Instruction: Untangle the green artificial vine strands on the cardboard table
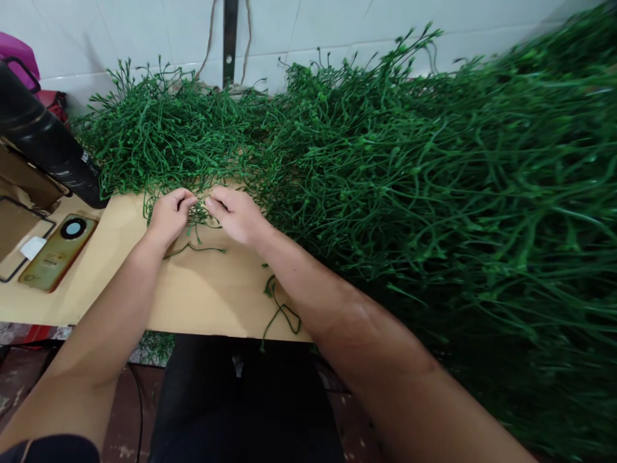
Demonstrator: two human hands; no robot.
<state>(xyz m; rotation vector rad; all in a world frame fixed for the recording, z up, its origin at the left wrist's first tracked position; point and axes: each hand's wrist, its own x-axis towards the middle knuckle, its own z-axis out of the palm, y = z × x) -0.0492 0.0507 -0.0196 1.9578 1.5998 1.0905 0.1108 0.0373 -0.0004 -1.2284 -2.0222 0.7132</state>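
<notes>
Both hands are close together over the back part of a tan board, at the front edge of a heap of thin green plastic stems [178,138]. My left hand [171,215] is pinched, thumb against fingers, at some green stems. Just to its right, my right hand [236,212] is also pinched, its fingertips a short gap away from the left ones. What lies between the fingertips of either hand is too small to make out. Loose stems [193,248] lie on the board [207,296] below the hands.
A far larger green pile [434,173] fills the right side. At left stand a black bottle [48,135] and a phone [60,254] lying flat. A few stems [279,308] hang near the board's front edge. A tiled wall [144,32] rises behind.
</notes>
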